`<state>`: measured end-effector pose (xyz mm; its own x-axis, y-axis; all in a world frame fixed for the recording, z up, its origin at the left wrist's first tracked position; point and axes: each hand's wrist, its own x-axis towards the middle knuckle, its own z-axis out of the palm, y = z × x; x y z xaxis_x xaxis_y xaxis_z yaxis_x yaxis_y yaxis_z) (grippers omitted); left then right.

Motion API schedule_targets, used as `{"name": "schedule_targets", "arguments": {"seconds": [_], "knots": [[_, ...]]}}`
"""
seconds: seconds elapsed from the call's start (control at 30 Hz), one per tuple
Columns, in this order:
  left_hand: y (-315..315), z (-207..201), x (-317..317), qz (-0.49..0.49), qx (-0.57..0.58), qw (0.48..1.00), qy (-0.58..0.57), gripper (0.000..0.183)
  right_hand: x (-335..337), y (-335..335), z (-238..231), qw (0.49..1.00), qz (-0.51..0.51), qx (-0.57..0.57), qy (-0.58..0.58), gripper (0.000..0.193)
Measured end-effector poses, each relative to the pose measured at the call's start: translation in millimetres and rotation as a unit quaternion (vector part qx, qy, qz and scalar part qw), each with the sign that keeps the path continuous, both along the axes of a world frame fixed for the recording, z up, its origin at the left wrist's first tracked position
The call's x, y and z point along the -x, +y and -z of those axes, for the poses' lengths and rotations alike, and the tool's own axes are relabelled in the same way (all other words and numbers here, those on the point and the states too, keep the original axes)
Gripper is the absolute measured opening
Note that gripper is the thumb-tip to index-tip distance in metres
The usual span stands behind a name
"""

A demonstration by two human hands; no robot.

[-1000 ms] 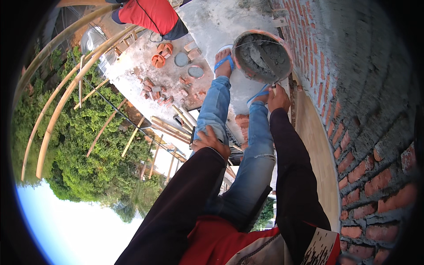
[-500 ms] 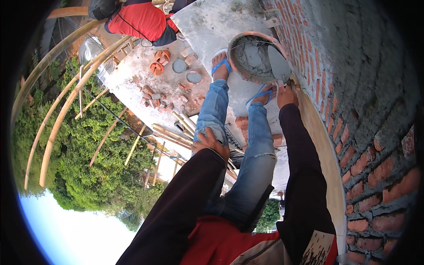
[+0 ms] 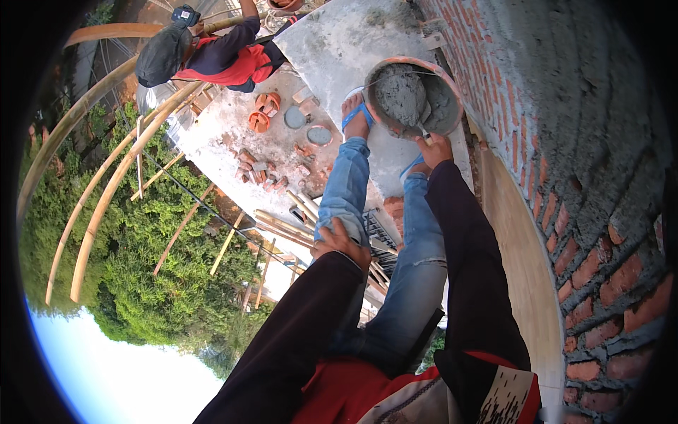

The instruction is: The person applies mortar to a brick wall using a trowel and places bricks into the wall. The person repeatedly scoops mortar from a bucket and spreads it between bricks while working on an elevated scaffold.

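Note:
My right hand (image 3: pixel 436 150) is closed round the handle of a trowel (image 3: pixel 426 129), whose blade dips into wet grey mortar (image 3: pixel 400 92). The mortar lies in a round bucket (image 3: pixel 456 95) with an orange-brown rim and a thin wire handle, standing by my feet. Part of the blade is covered by mortar. My left hand (image 3: pixel 340 244) rests on my left knee, on the blue jeans (image 3: pixel 345 187), its fingers spread and holding nothing. Both feet wear blue flip-flops (image 3: pixel 359 116), one on each side of the bucket's near edge.
A brick wall (image 3: pixel 537 155), partly smeared with mortar, runs along my right beside a wooden plank (image 3: pixel 512 233). Below to the left lie broken bricks (image 3: pixel 258 169) and small buckets (image 3: pixel 259 122). Another person (image 3: pixel 226 60) is at the far left, near bamboo poles (image 3: pixel 106 191).
My right hand has moved left from the wall side to the bucket, and the trowel blade has gone down into the mortar. The other person has turned and risen into fuller view.

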<state>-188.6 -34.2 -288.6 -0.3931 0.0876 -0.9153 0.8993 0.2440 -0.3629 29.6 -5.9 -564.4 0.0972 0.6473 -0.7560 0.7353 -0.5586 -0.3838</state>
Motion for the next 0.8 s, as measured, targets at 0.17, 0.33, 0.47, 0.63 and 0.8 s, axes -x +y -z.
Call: {"name": "schedule_targets", "arguments": {"seconds": [0.17, 0.33, 0.47, 0.63, 0.8], "knots": [[0.0, -1.6, -7.4, -0.008, -0.007, 1.000, 0.010, 0.095, -23.4, -7.1, -18.7, 1.000, -0.024, -0.010, -0.004, 0.045], [6.2, -6.3, -13.7, -0.009, -0.032, 0.999, 0.020, 0.094, -42.0, -2.4, -38.1, 0.997, -0.073, 0.023, 0.007, 0.047], [12.4, -14.3, -23.9, -0.027, -0.071, 0.996, 0.035, 0.090, -49.8, 3.1, -78.2, 0.995, -0.076, 0.061, 0.002, 0.048], [24.2, -18.1, -26.2, -0.069, -0.118, 0.991, 0.007, 0.083, -62.0, 11.2, -167.5, 0.993, -0.097, 0.064, -0.007, 0.045], [30.1, -18.7, -4.7, -0.153, -0.238, 0.956, -0.075, 0.086, -78.6, 17.0, -285.8, 0.985, -0.169, -0.009, -0.030, 0.043]]}}
